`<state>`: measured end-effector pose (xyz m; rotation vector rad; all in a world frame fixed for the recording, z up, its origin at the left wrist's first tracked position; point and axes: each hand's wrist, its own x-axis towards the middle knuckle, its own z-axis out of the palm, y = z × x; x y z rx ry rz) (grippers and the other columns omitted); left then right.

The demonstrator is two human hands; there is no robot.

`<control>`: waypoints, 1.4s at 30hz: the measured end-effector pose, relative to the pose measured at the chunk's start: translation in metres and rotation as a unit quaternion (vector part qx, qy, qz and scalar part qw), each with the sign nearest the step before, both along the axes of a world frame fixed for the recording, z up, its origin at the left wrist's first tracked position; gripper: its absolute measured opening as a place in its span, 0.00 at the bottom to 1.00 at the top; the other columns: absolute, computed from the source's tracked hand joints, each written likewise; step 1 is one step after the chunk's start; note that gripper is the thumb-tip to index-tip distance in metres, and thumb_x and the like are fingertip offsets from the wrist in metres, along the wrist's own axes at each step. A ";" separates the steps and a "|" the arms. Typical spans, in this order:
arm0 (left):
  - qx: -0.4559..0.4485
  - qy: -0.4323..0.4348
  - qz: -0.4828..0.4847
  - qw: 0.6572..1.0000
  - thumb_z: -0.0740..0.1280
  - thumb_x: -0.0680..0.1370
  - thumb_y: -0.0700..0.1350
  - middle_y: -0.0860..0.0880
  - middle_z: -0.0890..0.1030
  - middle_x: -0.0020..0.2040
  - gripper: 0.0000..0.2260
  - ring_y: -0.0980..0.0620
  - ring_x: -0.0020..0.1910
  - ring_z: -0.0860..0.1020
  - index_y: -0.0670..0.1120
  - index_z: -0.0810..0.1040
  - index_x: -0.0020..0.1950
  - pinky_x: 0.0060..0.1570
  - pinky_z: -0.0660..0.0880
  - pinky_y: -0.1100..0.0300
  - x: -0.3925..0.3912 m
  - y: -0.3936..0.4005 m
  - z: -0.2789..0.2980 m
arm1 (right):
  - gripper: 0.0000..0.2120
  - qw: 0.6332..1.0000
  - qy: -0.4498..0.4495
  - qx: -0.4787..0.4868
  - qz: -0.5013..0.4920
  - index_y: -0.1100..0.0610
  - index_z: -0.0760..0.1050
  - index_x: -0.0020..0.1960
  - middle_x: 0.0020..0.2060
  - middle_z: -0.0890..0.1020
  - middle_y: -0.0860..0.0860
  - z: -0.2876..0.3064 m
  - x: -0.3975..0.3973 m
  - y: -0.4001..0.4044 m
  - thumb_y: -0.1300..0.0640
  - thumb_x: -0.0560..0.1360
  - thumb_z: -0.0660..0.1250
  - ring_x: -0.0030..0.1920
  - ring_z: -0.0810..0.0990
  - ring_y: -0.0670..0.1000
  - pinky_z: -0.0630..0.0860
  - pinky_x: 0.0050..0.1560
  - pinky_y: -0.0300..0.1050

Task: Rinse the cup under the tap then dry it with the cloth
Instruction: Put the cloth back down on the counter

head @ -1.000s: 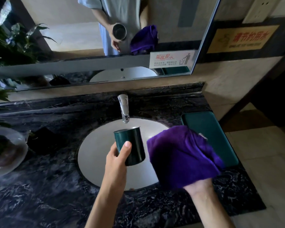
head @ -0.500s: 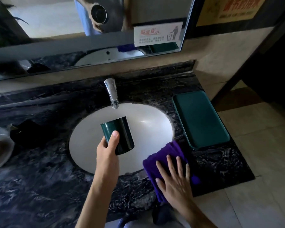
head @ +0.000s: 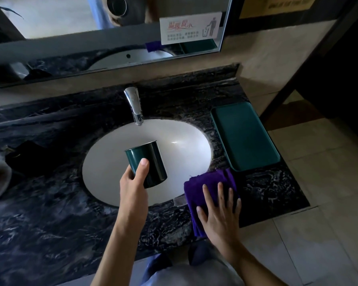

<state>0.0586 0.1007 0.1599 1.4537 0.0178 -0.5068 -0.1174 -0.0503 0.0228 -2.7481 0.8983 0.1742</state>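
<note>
1. The left hand (head: 133, 183) reaches out over the white sink (head: 103, 162), and its grip is curled round the dark green cup (head: 148, 159), thumb on the near side.
2. The cup is tilted, in the air, near the tap (head: 134, 106) but not under it.
3. The right hand (head: 220, 212) lies flat, fingers straight, on the purple cloth (head: 210, 181).
4. The cloth lies on the dark worktop (head: 50, 223), right of the sink.
5. A green tray (head: 244, 136) sits just past the cloth.

The left hand (head: 133, 182) is reaching forward on an outstretched forearm, its fingers and thumb curling around a cup (head: 146, 164) and holding it tilted. The right hand (head: 220, 211) is lying palm down, fingers straight and spread, pressing flat on a cloth (head: 210, 182).
</note>
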 end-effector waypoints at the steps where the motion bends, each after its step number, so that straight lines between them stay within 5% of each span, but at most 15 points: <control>1: 0.001 -0.005 -0.001 1.000 0.72 0.71 0.70 0.43 0.86 0.57 0.24 0.38 0.63 0.82 0.52 0.84 0.54 0.71 0.72 0.37 -0.001 -0.001 0.000 | 0.34 1.000 -0.014 -0.006 0.017 0.45 0.62 0.80 0.79 0.65 0.59 0.001 0.006 -0.004 0.36 0.77 0.60 0.77 0.63 0.70 0.59 0.72 0.74; 5: -0.001 -0.025 -0.020 0.999 0.72 0.73 0.67 0.39 0.85 0.60 0.22 0.37 0.64 0.81 0.52 0.83 0.56 0.70 0.73 0.35 -0.008 -0.007 0.004 | 0.32 0.992 0.002 -0.013 0.127 0.41 0.61 0.80 0.81 0.63 0.54 -0.003 0.022 -0.022 0.36 0.78 0.60 0.79 0.63 0.66 0.59 0.73 0.74; 16: -0.009 -0.100 -0.043 0.994 0.73 0.75 0.56 0.41 0.82 0.62 0.23 0.37 0.63 0.79 0.52 0.77 0.68 0.60 0.79 0.49 -0.019 -0.015 0.008 | 0.32 0.990 -0.009 -0.024 0.142 0.41 0.60 0.80 0.81 0.62 0.53 -0.008 0.002 -0.020 0.36 0.78 0.59 0.80 0.60 0.63 0.58 0.74 0.74; 25: 0.043 -0.128 -0.014 0.991 0.79 0.62 0.58 0.50 0.81 0.62 0.38 0.62 0.58 0.81 0.52 0.71 0.69 0.52 0.78 0.70 -0.014 -0.024 0.009 | 0.31 0.988 -0.028 -0.023 0.149 0.43 0.64 0.79 0.79 0.67 0.53 -0.009 0.006 -0.029 0.37 0.77 0.60 0.78 0.66 0.64 0.65 0.70 0.75; 39: 0.024 -0.088 -0.044 0.995 0.79 0.62 0.56 0.51 0.80 0.64 0.39 0.58 0.61 0.80 0.54 0.70 0.71 0.52 0.79 0.65 -0.010 -0.080 -0.014 | 0.29 0.985 -0.125 -0.004 0.118 0.53 0.64 0.78 0.78 0.68 0.56 -0.003 -0.001 -0.090 0.44 0.79 0.60 0.78 0.65 0.59 0.68 0.73 0.59; 42: 0.036 -0.093 -0.054 0.994 0.79 0.62 0.55 0.52 0.80 0.62 0.33 0.61 0.58 0.80 0.60 0.73 0.66 0.52 0.79 0.67 -0.014 -0.099 -0.017 | 0.30 0.978 -0.117 0.000 0.172 0.52 0.65 0.78 0.79 0.67 0.55 -0.009 -0.002 -0.091 0.44 0.79 0.62 0.79 0.65 0.60 0.69 0.73 0.62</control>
